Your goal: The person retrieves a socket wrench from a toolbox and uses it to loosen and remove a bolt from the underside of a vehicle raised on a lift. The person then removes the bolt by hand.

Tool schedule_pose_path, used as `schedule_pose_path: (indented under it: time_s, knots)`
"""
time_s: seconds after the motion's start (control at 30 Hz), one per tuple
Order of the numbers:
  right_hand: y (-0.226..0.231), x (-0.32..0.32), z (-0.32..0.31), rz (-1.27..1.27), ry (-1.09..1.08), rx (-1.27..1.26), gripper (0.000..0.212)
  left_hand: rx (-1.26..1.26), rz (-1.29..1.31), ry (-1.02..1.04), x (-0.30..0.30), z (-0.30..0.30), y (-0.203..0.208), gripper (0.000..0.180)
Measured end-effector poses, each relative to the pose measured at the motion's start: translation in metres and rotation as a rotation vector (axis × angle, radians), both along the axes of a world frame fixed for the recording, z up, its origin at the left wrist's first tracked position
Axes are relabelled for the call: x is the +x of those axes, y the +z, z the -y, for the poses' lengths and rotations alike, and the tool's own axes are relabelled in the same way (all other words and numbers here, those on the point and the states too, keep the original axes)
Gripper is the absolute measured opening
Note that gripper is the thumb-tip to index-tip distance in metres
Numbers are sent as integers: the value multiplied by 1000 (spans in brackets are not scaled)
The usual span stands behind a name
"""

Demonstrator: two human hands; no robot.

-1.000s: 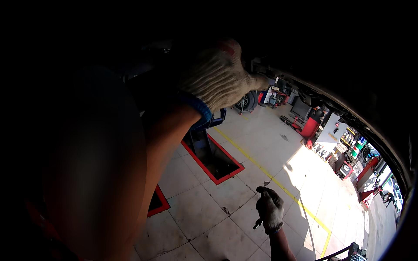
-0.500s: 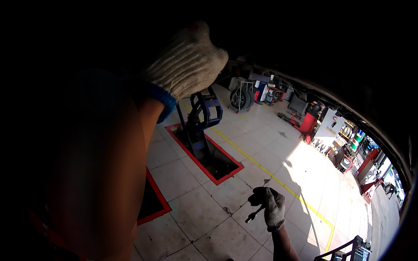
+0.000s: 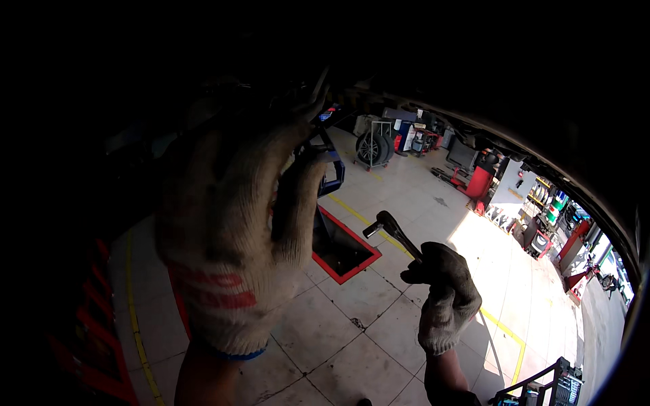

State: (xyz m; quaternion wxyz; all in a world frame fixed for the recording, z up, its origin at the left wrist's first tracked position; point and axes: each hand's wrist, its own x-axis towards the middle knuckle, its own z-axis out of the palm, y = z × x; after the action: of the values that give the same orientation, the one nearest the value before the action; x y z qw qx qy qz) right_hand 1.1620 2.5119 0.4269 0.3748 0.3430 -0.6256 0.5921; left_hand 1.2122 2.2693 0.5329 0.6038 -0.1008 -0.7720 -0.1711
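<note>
My left hand (image 3: 233,223), in a whitish knit glove with red print and a blue cuff, is raised close in front of me. Its thumb and a finger stand apart; the other fingers fade into the shadow above, and I see nothing held in it. To its right, my right hand (image 3: 448,294), gloved and dirty at the fingers, is closed around the handle of a ratchet wrench (image 3: 399,235). The ratchet's head points up and left, with a short shiny socket (image 3: 372,230) on it. Overhead is a dark underside, its details mostly lost in shadow.
A blue lift frame (image 3: 333,177) rises from a red-edged floor pit (image 3: 347,274). Farther back stand a wheel rack (image 3: 372,150) and a red machine (image 3: 481,181). A black-framed tool cart (image 3: 562,382) is at the lower right. Red-edged openings lie at lower left.
My left hand has come down from a raised fist, turned and opened its fingers. My right hand has risen, and the ratchet in it has swung from pointing down to pointing up and left.
</note>
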Motion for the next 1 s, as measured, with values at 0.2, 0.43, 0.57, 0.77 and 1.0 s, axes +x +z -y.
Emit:
schedule_pose_path:
  time_s: [0.2, 0.43, 0.57, 0.77, 1.0]
  knots:
    - [28, -8, 42, -157, -29, -99, 41, 523, 406, -1108, -44, -61, -30, 22]
    - [43, -41, 63, -95, -166, 325, 56, -122, 194, -434, -75, -58, 7, 36]
    - [65, -50, 90, -122, -86, 323, 61, -223, -226, -216, -103, -38, 9, 39]
    - [70, -52, 78, 57, -209, 420, 61, -211, -145, -135, -123, -65, -2, 38]
    - [82, -24, 90, 17, -98, 483, 47, -292, 73, -206, -70, -29, 44, 24]
